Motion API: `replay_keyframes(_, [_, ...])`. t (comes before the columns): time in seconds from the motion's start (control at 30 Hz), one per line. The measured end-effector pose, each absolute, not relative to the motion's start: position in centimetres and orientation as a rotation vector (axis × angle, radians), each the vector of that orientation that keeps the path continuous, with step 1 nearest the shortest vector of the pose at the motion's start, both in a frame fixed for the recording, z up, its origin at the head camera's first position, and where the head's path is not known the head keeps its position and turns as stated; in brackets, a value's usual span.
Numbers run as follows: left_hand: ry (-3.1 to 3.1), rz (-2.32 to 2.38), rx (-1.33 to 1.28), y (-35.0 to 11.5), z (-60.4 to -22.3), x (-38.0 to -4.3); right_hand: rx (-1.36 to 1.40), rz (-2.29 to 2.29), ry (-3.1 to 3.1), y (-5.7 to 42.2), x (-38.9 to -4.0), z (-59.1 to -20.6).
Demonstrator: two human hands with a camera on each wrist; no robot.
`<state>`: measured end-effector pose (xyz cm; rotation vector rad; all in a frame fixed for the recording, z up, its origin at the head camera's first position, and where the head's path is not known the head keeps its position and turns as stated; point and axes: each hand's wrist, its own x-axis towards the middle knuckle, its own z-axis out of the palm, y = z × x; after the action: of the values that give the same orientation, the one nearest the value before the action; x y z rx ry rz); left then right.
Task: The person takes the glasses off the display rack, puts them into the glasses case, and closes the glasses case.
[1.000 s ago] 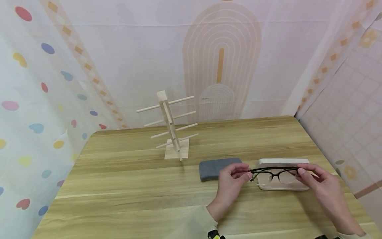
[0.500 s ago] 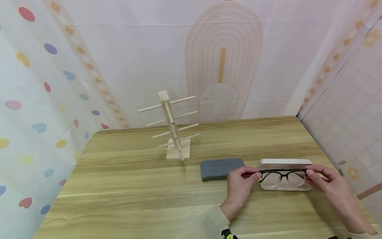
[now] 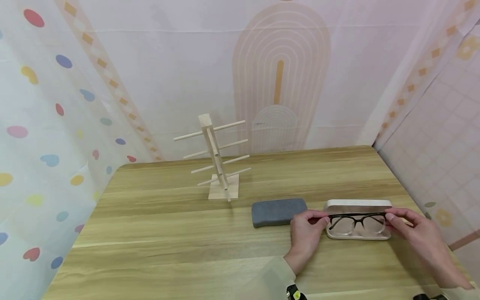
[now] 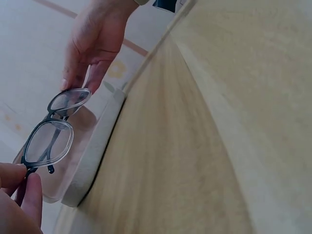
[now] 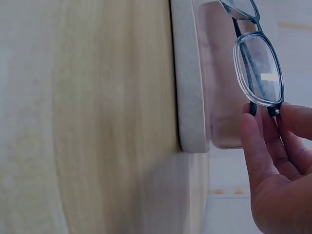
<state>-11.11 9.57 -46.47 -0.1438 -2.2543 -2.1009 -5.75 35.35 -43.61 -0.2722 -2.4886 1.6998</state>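
Note:
A pair of glasses (image 3: 358, 221) with a black upper frame and clear lower rims is held between both hands, its temples folded behind the lenses. My left hand (image 3: 305, 235) pinches the left end of the frame between thumb and fingers. At the other end, my right hand (image 3: 418, 233) pinches the right hinge corner. Directly behind and below the glasses lies an open white glasses case (image 3: 358, 203) with a pinkish lining (image 5: 222, 73). In the left wrist view the glasses (image 4: 48, 141) hang over the case's inside, close above its wall (image 4: 95, 151).
A closed grey glasses case (image 3: 277, 211) lies just left of my left hand. Farther back stands a wooden display rack (image 3: 215, 154) with several thin crossbars on a square base. The wooden table (image 3: 168, 250) ends at the patterned curtain behind.
Both hands have shifted the glasses right and slightly down, so they now sit centred over the open case. The lens fronts face the camera more. Over the last half second the motion is small.

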Motion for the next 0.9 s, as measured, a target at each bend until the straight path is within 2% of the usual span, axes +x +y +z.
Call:
replay_keyframes(0.23, [-2.297, -1.923, -0.135, 10.4, -47.1, -11.3, -0.266, 1.430, -2.627, 35.8, -6.2, -44.1])
replay_keyframes(0.37, [-2.324, -1.839, -0.155, 10.8, -47.2, -11.1, -0.248, 1.460, -2.621, 36.3, -6.4, -44.3])
replay_keyframes(0.9, [-2.419, -1.824, -0.275, 10.6, -47.2, -10.6, -0.181, 1.195, -2.728, 36.7, -6.8, -44.7])
